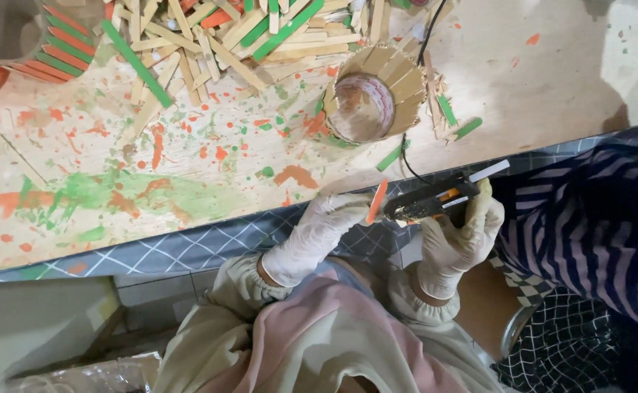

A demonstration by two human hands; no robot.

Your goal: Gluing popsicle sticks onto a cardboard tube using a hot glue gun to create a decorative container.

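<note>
A paint-splashed table (188,167) is seen, with a pile of sticks (217,36) and a stick-covered cup (370,94) near its edge. A glue gun (435,200) is gripped by the gloved right hand (457,233). An orange stick (377,201) is pinched by the gloved left hand (319,225), touching the nozzle.

No screens, no signs. One label: a white band with red print lines the inside of the tape roll (363,108), which stands on the table (573,80) above the fingers (348,206) of the left hand (319,225), well apart from them. One package: a crinkled clear plastic bag (78,378) in the bottom left corner, far below and left of those fingers, cut off by the frame edge. Its contents can't be told.
</note>
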